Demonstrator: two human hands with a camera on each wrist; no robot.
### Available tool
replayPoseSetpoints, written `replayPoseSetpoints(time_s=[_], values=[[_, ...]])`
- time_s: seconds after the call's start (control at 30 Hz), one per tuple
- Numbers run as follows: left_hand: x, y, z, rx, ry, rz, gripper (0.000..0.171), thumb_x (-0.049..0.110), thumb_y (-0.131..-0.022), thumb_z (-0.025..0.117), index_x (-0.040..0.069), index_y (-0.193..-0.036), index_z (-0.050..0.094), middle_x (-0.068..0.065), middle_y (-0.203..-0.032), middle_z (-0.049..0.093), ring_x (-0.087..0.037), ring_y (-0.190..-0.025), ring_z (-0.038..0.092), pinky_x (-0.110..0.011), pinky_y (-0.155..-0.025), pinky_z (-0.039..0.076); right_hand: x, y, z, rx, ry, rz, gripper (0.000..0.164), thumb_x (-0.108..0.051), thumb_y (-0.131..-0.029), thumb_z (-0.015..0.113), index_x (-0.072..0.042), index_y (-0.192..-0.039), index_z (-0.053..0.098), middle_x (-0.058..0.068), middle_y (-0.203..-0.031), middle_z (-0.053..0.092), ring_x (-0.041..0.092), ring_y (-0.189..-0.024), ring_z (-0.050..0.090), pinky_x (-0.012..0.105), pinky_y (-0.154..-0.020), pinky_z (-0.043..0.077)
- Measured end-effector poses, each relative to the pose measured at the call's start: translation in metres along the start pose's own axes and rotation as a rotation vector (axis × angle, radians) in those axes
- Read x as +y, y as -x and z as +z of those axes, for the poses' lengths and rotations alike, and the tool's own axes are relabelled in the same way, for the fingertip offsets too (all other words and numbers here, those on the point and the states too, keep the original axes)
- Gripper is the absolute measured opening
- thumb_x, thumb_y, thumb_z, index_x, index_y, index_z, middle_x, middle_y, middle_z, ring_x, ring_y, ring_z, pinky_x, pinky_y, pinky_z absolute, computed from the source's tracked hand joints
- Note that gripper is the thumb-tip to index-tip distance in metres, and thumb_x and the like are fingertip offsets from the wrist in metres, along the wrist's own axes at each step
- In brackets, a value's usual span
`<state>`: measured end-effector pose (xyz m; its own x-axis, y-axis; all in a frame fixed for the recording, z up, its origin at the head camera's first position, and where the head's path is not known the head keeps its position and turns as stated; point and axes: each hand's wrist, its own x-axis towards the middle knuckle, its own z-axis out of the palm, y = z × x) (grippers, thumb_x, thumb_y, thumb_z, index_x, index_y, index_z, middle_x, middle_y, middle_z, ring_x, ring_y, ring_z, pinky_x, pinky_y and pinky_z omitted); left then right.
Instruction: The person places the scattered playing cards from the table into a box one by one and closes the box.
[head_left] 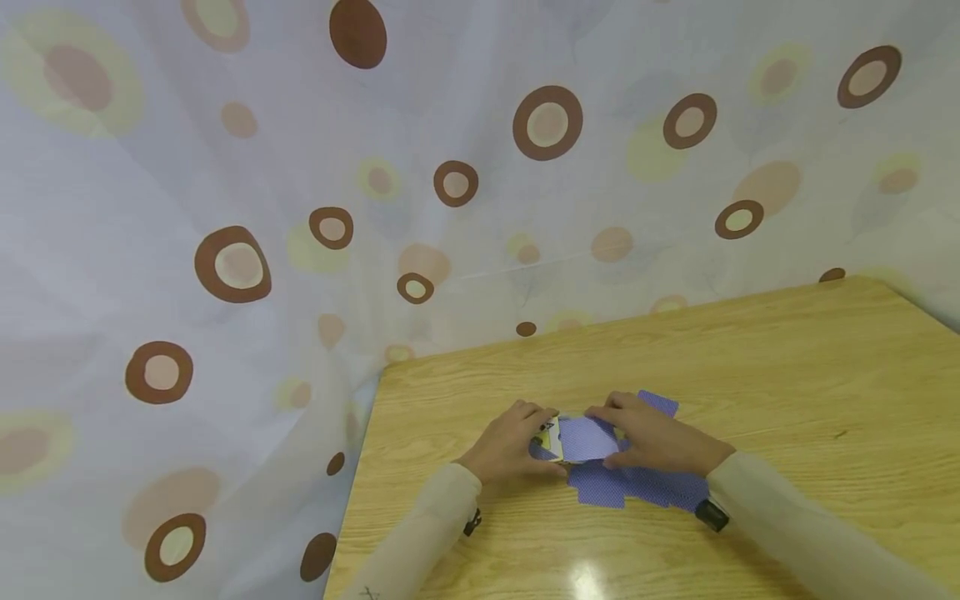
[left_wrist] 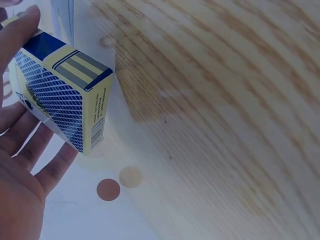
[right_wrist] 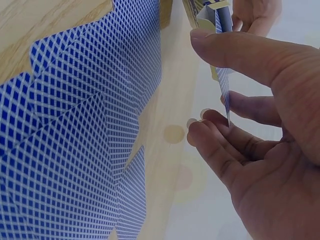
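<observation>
Spotted cloth (head_left: pixel 480 225) backs a wooden table (head_left: pixel 787 392). In the head view, the left hand (head_left: pixel 510 446) grips a box (left_wrist: pixel 60 90); at the box's 3 o'clock, the right hand (head_left: pixel 663 437) pinches a card (head_left: pixel 588 437). Loose cards (head_left: pixel 600 492) spread toward 4 o'clock.

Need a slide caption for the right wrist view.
Right hand holds a card at the box's open end, beside overlapping blue-checked cards on the table.

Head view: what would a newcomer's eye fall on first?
Probably the brown-ringed spots on the cloth filling the background. Then, over the wooden table, the left hand gripping a card box and the right hand holding a blue-backed card at its end. Spread cards lie beside the right hand.
</observation>
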<state>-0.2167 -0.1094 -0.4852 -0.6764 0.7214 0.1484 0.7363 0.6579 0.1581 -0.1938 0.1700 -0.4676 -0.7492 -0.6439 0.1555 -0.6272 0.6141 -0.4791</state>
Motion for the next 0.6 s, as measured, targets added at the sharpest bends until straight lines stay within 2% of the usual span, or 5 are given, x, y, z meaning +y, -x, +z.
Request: replayPoseSetpoints(time_s=[0.3, 0.6], values=[[-0.001, 0.001, 0.0, 0.026, 0.014, 0.013, 0.087, 0.061, -0.08, 0.081, 0.01, -0.146, 0.056, -0.001, -0.133, 0.06, -0.014, -0.12, 0.053, -0.022, -0.096, 0.048, -0.004, -0.007, 0.005, 0.008, 0.02, -0.018, 0.071, -0.029, -0.083, 0.089, 0.003, -0.138, 0.06, 0.006, -0.112, 0.056, 0.014, -0.094, 0.052, 0.031, -0.077, 0.051], [-0.002, 0.0, 0.002, 0.039, 0.007, 0.044, 0.087, 0.06, -0.08, 0.082, 0.008, -0.146, 0.056, -0.002, -0.132, 0.06, -0.014, -0.119, 0.053, -0.022, -0.095, 0.048, -0.01, -0.013, 0.008, -0.026, -0.001, 0.024, 0.073, -0.031, -0.085, 0.086, 0.003, -0.143, 0.056, 0.01, -0.121, 0.055, 0.018, -0.1, 0.054, 0.037, -0.082, 0.053]])
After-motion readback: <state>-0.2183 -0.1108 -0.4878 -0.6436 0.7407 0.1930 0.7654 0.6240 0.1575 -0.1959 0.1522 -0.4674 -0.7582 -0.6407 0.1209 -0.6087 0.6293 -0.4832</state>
